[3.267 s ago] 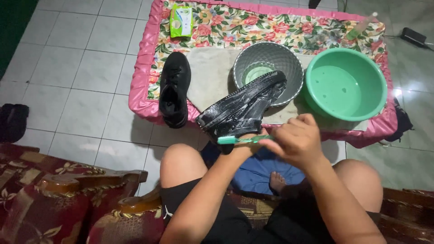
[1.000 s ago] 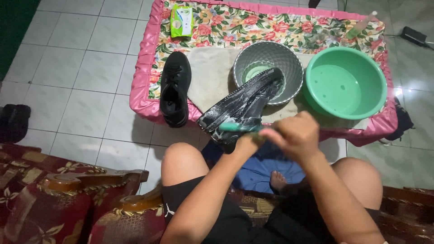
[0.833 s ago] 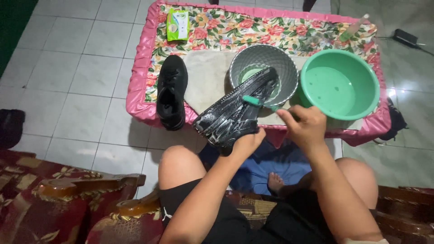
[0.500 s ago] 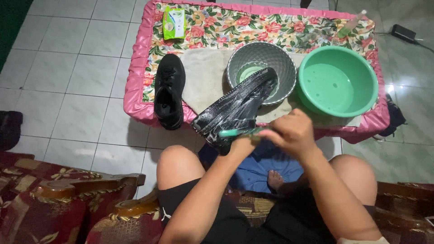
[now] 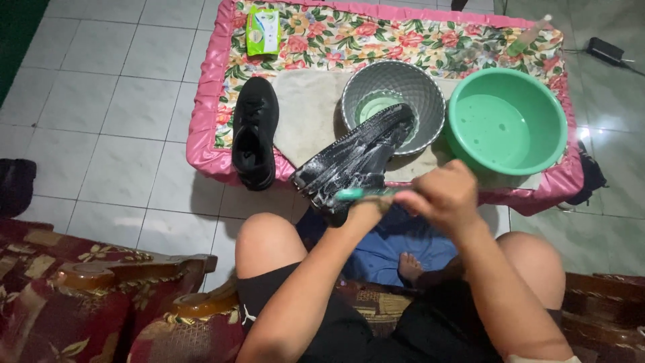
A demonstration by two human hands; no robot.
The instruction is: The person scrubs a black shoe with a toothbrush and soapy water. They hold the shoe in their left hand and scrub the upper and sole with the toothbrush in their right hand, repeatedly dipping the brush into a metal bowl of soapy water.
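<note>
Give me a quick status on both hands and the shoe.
Left hand grips soapy black shoe at heel. Right hand holds green toothbrush against it. Shoe's toe over grey basin. Nothing blocking.

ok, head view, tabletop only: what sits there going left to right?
Black shoe → grey basin → green basin. The soapy shoe in the left hand, brushed with a green toothbrush by the right hand, overlaps the grey basin, so unranked.

Low bench point(image 5: 213, 144) as landmark, lone shoe point(image 5: 254, 132) on its near left edge, towel point(image 5: 310, 114) at its middle, patterned basin point(image 5: 393, 101) on towel, bigger basin point(image 5: 507, 121) at bench right, packet point(image 5: 263, 31) at far left, bottle point(image 5: 531, 37) at far right, soapy shoe point(image 5: 356, 161) off the near edge, toe over patterned basin
</note>
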